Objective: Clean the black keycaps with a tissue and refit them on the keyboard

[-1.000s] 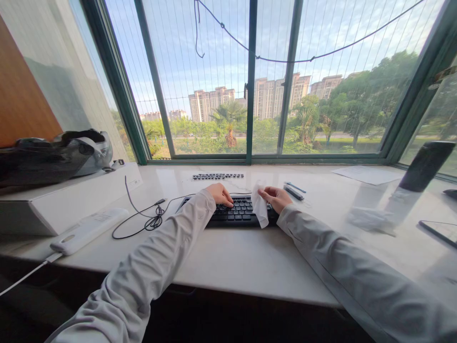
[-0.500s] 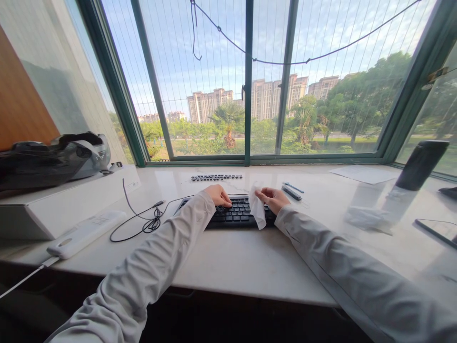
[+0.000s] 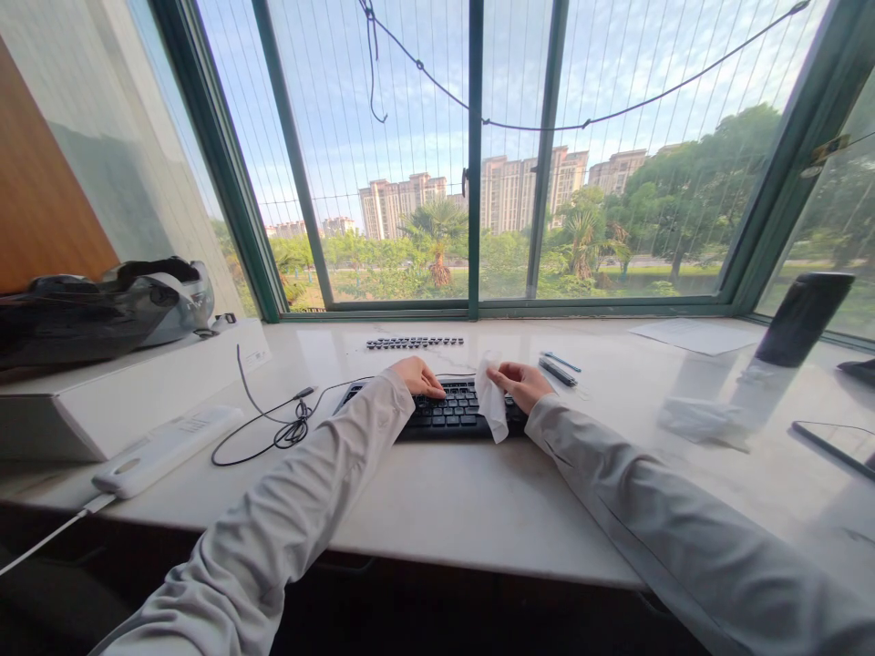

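Note:
A black keyboard (image 3: 455,417) lies on the pale worktop in front of me, partly covered by my forearms. My left hand (image 3: 418,377) is on its upper middle part, fingers drawn together and pointing down at the keys; what is between the fingertips, if anything, is hidden. Pinched in my right hand (image 3: 523,384) is a white wipe (image 3: 490,407), which hangs down over the keys on the right side. Behind the keyboard, loose black keycaps (image 3: 414,343) sit in rows.
A coiled cable (image 3: 293,430) and a white power strip (image 3: 168,448) lie to the left, before a white box (image 3: 75,415). On the right are slim tools (image 3: 559,370), a clear plastic bag (image 3: 704,419), a paper sheet (image 3: 697,334), a black bottle (image 3: 805,319) and a phone (image 3: 838,442).
Both hands stay at nearly the same spots, the right one still with the wipe. The whole view has shifted very slightly.

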`<state>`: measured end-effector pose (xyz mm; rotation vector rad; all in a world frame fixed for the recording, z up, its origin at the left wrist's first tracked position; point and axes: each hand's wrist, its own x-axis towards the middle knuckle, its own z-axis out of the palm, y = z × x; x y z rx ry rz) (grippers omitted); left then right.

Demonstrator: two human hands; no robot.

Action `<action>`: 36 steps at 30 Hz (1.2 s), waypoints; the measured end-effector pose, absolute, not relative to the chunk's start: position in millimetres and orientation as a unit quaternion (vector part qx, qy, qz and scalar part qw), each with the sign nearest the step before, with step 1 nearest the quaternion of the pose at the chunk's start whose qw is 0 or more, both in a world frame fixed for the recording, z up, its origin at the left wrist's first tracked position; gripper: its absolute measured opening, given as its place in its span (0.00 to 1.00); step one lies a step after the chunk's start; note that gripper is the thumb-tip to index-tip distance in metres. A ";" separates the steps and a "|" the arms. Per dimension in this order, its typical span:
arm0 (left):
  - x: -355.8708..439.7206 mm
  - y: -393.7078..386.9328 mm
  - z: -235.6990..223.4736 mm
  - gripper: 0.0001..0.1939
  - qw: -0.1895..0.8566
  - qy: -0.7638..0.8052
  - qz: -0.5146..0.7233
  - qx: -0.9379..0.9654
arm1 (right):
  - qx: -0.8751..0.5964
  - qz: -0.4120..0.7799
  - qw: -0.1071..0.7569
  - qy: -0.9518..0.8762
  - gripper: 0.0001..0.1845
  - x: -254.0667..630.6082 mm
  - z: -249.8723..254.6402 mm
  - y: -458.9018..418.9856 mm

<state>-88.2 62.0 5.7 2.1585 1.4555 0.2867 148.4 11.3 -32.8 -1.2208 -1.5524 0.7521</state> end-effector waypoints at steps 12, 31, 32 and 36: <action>-90.3 81.8 0.8 0.32 0.268 0.569 0.064 0.775 | -0.506 0.307 0.481 -0.647 0.23 150.1 -37.0 14.4; -97.5 86.8 -3.3 0.38 0.344 0.573 0.078 0.740 | -0.499 0.301 0.478 -0.657 0.22 156.1 -44.2 23.4; -98.4 86.0 -2.4 0.38 0.341 0.577 0.085 0.737 | -0.499 0.301 0.478 -0.657 0.23 155.9 -43.4 22.8; -95.3 81.2 0.0 0.33 0.271 0.590 0.095 0.755 | -0.495 0.304 0.484 -0.654 0.23 153.4 -39.5 18.7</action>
